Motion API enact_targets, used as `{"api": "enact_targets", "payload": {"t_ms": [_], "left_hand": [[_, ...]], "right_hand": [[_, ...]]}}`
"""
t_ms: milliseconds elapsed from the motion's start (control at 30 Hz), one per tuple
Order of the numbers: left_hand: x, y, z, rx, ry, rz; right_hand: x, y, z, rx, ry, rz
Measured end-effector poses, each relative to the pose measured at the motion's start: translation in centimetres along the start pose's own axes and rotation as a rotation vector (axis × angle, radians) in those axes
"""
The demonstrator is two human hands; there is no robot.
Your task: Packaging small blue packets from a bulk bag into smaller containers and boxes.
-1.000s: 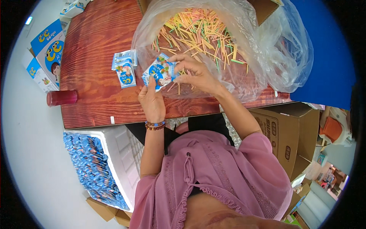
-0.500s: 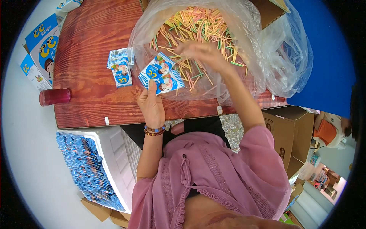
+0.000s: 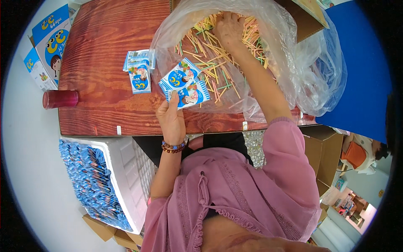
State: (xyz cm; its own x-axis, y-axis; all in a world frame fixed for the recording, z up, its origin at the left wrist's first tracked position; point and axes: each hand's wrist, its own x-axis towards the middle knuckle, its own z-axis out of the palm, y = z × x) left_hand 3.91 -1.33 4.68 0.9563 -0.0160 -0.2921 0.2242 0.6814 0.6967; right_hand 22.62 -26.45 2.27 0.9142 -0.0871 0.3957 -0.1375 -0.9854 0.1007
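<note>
Packets (image 3: pixel 184 85) in left hand (image 3: pixel 172 119), right hand (image 3: pixel 230 32) amid sticks (image 3: pixel 211 47)

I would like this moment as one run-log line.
left hand: holds blue-white packets | right hand: among coloured sticks | clear plastic bag: open

You see the wooden table (image 3: pixel 105 111) in bright, even light, with pale glare on the plastic bag (image 3: pixel 279 46) toward its right side. Fisheye view bends the table's left edge; far right of it, small details seem blurred.
</note>
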Motion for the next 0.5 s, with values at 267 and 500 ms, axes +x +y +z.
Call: {"api": "enact_targets", "payload": {"t_ms": [267, 500], "left_hand": [[-0.3, 0.1, 0.7, -0.032, 0.016, -0.030], [-0.4, -0.4, 0.3, -0.032, -0.009, -0.037]], "right_hand": [[-0.8, 1.9, 0.7, 0.084, 0.012, -0.136], [-2.7, 2.5, -4.5, 0.446, -0.385, -0.009]]}}
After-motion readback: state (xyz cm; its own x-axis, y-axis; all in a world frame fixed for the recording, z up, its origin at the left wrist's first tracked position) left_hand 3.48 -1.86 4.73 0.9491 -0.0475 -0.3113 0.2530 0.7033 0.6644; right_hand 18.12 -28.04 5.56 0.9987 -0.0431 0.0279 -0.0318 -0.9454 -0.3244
